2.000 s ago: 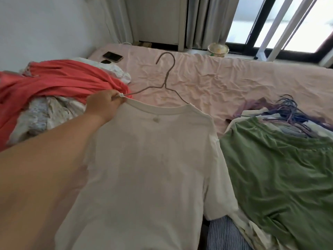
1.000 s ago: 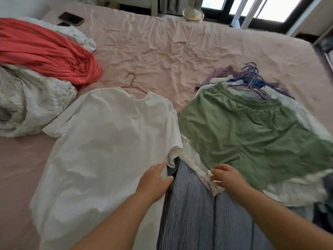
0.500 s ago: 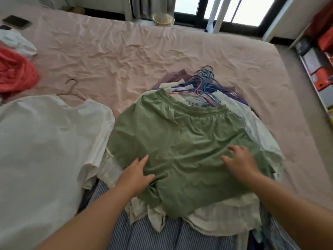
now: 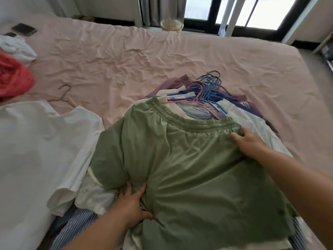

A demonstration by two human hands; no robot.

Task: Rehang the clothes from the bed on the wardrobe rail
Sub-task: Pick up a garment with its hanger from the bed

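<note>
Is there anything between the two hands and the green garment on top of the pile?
Nothing visible. The left hand grips the lower left edge of the green elastic-waisted garment, and the right hand rests on its waistband end. It lies topmost on the pile; no wardrobe rail is in view.
</note>
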